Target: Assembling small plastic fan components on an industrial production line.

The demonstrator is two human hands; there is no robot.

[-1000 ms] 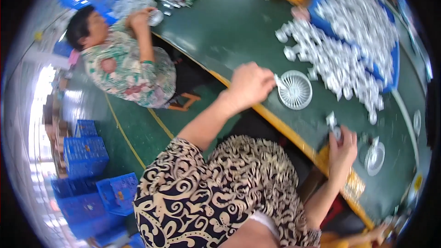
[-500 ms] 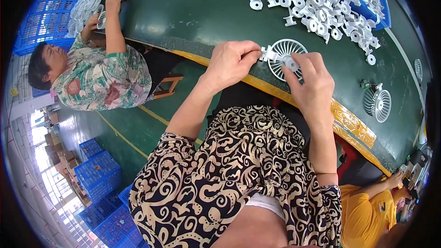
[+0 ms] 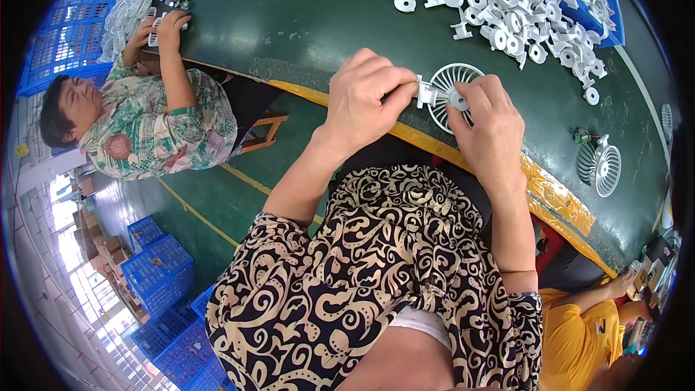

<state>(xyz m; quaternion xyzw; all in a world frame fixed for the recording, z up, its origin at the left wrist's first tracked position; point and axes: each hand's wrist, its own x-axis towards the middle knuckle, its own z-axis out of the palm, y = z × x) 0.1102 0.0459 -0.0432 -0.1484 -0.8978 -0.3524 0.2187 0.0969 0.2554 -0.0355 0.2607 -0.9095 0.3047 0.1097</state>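
Observation:
A round white fan grille (image 3: pixel 452 72) with radial ribs is held over the near edge of the green table. A small white plastic bracket (image 3: pixel 427 94) reaches from its centre toward the left. Thumb and fingers of my left hand (image 3: pixel 362 101) pinch the bracket's outer end. My right hand (image 3: pixel 492 127) grips the hub where bracket and grille meet, thumb underneath and fingers on top. How the two parts join is partly hidden by those fingers.
White brackets (image 3: pixel 499 18) lie heaped at the far right, spilling from a blue bin (image 3: pixel 612 22). Another white grille (image 3: pixel 607 166) stands at right beside a small green circuit board (image 3: pixel 581 134). A co-worker (image 3: pixel 159 116) sits at left near stacked grilles (image 3: pixel 134 7); yellow tape (image 3: pixel 434 146) lines the table edge.
My left hand has turned a little at the bracket's end, while the right keeps its grip on the hub. The co-worker's hand has come from the circuit boards to a white part.

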